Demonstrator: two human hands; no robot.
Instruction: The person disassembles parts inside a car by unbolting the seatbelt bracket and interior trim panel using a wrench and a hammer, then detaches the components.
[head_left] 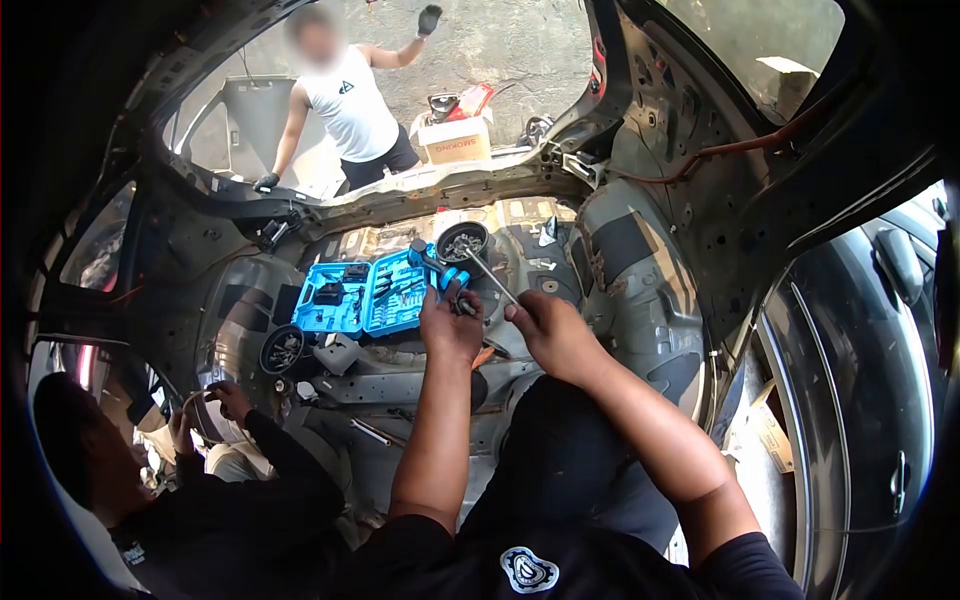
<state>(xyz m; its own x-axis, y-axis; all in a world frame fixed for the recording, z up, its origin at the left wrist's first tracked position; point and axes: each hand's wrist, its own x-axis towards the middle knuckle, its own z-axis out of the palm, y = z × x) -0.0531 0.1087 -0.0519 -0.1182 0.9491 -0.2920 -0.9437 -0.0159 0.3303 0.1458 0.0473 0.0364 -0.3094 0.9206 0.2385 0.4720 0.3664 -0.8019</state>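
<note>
My right hand point(553, 334) is closed around the near end of a long, thin metal tool point(490, 274), which looks like a rod or wrench. Its far end reaches toward a round black bowl point(440, 243) holding small metal parts. Just left of the tool is my left hand point(453, 322), palm turned up and fingers curled around small metallic pieces that I cannot make out. A blue and black power drill point(455, 277) lies just beyond that hand. Beside it, an open blue tool case point(391, 322) shows bits and black tools in its moulded slots.
I am inside a stripped car body. A second black bowl point(266, 352) of metal parts sits at left. A co-worker in black point(215, 510) crouches there. Another person in a white shirt point(350, 115) stands outside near a cardboard box point(453, 142). A dark car point(860, 340) is at right.
</note>
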